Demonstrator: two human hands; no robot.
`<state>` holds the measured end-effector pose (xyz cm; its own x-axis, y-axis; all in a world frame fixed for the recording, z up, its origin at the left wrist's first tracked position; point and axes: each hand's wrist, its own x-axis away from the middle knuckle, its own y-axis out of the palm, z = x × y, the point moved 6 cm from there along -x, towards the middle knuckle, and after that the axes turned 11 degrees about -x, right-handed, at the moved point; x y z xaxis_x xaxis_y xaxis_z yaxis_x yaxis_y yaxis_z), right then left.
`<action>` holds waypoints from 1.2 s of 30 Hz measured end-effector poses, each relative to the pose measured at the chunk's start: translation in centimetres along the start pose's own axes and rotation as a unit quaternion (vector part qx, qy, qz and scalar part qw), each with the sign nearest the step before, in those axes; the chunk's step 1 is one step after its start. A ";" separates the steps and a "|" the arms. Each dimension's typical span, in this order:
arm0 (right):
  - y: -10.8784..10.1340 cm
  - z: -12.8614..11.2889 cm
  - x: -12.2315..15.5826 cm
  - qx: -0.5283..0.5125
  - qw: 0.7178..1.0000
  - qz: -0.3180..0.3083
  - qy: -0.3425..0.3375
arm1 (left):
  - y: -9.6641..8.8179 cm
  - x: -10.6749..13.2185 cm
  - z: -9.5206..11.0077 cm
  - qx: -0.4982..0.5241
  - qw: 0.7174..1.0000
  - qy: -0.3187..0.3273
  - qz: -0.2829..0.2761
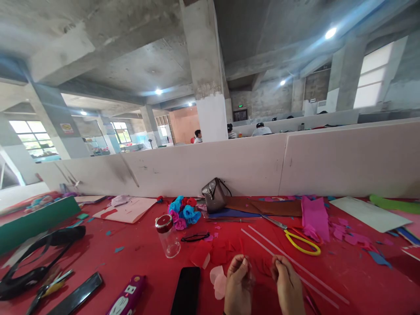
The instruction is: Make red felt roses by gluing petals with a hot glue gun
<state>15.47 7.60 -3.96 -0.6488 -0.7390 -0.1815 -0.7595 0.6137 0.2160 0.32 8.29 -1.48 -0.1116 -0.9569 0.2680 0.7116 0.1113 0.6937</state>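
Observation:
My left hand (239, 282) is closed in a pinch, with a thin strip of red paper (243, 246) standing up at its fingertips. Just to its right, my right hand (286, 280) is also pinched, and crumpled red paper shows at its fingertips. The red on the red table blurs the paper's outline between the hands. Pale pink paper petals (218, 280) lie left of my left hand, with red paper pieces (201, 253) behind them. Two thin clear sticks (305, 271) run diagonally beyond and beside my right hand. Yellow-handled scissors (300, 245) lie farther back.
A black phone (186, 291), a lidded glass jar (168, 238) and folded glasses (194, 237) are left of my hands. Crepe paper flowers (184, 212) and a grey bag (215, 194) stand before a white partition (210, 164). Magenta paper (315, 216) lies right. People sit beyond.

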 end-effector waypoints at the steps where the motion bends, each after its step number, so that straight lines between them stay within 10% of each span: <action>1: -0.2 0.4 -0.2 -0.001 1.000 0.009 -0.006 | 0.0 0.0 -0.1 0.001 1.000 -0.001 -0.004; 23: 0.6 -1.4 0.2 0.061 0.995 -0.060 -0.047 | 0.9 0.3 -0.4 -0.002 0.998 -0.006 -0.058; 30: -0.4 0.3 0.0 0.065 0.995 0.048 -0.049 | 0.9 0.2 -0.4 -0.021 0.997 0.002 -0.069; 36: 0.4 -1.2 0.3 0.099 0.994 -0.022 -0.050 | 0.9 0.5 -0.6 -0.033 0.997 -0.005 -0.064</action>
<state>15.08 7.31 -2.82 -0.6087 -0.7413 -0.2828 -0.7756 0.6310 0.0153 1.31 7.78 -1.16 -0.2112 -0.9592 0.1879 0.7349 -0.0291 0.6776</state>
